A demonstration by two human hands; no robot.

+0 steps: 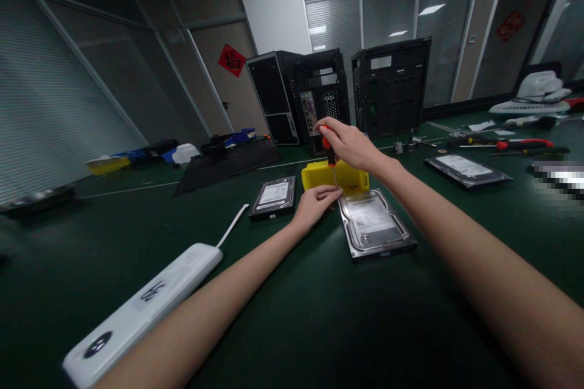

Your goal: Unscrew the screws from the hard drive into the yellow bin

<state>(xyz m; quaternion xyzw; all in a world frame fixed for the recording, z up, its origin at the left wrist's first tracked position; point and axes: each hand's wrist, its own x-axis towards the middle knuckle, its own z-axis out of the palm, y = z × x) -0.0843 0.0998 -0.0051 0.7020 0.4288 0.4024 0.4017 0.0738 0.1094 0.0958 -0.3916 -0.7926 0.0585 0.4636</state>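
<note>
My right hand (350, 144) is closed around the red and black handle of a screwdriver (329, 154), held upright with its shaft pointing down. My left hand (316, 205) pinches the shaft near its tip, just at the far left corner of a silver hard drive (375, 224) lying flat on the green table. A yellow tray (351, 179) sits right behind both hands. A second hard drive (274, 196) lies to the left of my left hand.
A white power strip (146, 307) lies at the near left with its cable running inward. Black computer cases (301, 95) (391, 84) stand at the back. A third drive (466, 169) and screwdrivers (520, 144) lie at right; a black panel (228, 164) at left.
</note>
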